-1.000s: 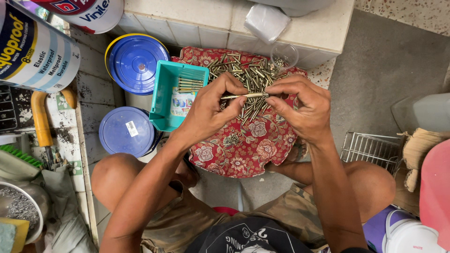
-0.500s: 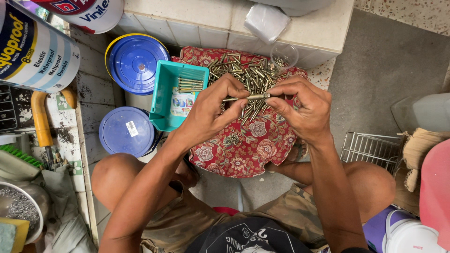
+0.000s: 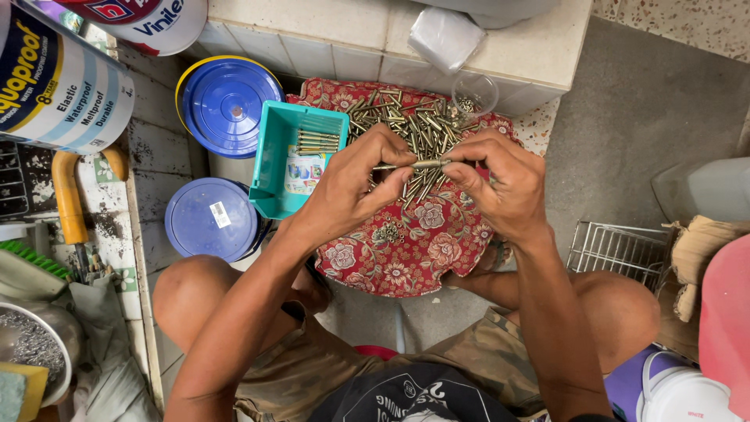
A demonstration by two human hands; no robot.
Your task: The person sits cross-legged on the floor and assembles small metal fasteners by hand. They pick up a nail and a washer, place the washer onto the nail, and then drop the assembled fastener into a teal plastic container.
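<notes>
A long metal bolt (image 3: 426, 164) is held level between both hands above a red floral cloth (image 3: 406, 242). My left hand (image 3: 355, 184) pinches its left end; my right hand (image 3: 500, 184) grips its right end. Behind the hands, a heap of similar bolts (image 3: 406, 125) lies on the cloth. A small pile of nuts (image 3: 388, 232) sits on the cloth below my hands. To the left, a teal plastic tray (image 3: 285, 160) holds a few bolts laid side by side.
Two blue-lidded buckets (image 3: 226, 101) (image 3: 211, 219) stand left of the tray, paint cans (image 3: 55, 86) beyond them. A clear plastic cup (image 3: 474, 94) sits at the cloth's far edge by a tiled ledge (image 3: 359, 27). A wire rack (image 3: 617, 250) lies right.
Both hands have stayed on the bolt with only slight finger movement; nothing else has shifted.
</notes>
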